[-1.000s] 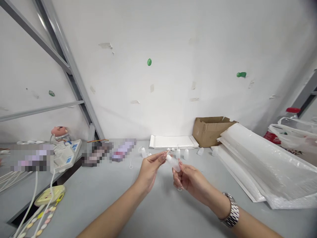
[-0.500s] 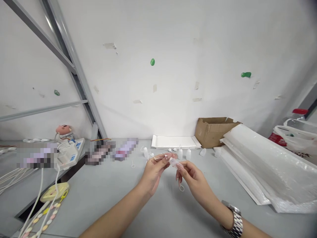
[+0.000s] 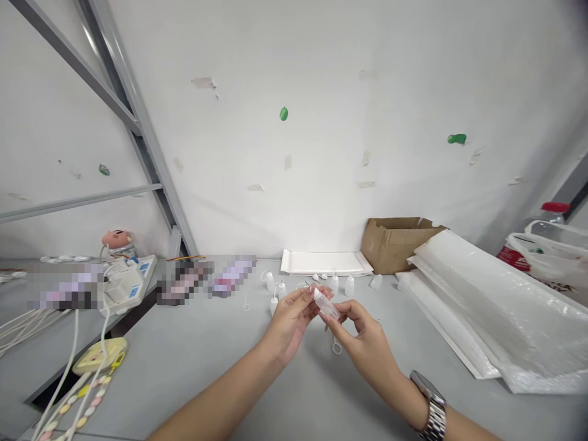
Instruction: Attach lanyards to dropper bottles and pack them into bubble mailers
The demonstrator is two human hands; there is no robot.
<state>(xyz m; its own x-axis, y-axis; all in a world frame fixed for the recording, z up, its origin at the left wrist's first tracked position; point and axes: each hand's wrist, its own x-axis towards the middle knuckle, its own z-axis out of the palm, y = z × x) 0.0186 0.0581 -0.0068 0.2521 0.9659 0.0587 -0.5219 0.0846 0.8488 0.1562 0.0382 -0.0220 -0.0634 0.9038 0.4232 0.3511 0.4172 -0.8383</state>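
Observation:
A small translucent bottle (image 3: pixel 326 305) with a white top is tilted between my two hands above the grey table (image 3: pixel 206 380). The fingertips of my left hand (image 3: pixel 290 318) close round its upper end. My right hand (image 3: pixel 361 327), with a metal watch on the wrist, pinches its lower end. Beneath my right fingers a white ring piece (image 3: pixel 337 347) shows on the table. Similar small white bottles stand behind my hands, among them one at the left (image 3: pixel 270 282) and one at the right (image 3: pixel 350 286). Another ring piece (image 3: pixel 247 305) lies left of my hands.
At the back are a white flat package (image 3: pixel 326 263) and an open cardboard box (image 3: pixel 399 245). Bubble-wrap packaging (image 3: pixel 505 318) covers the right side. A power strip (image 3: pixel 133 285), cables and a yellow case (image 3: pixel 101 356) lie at the left.
The left hand has shifted slightly back from the bottle's tip, and more of the bottle shows between the hands. The right fingers now sit lower on it.

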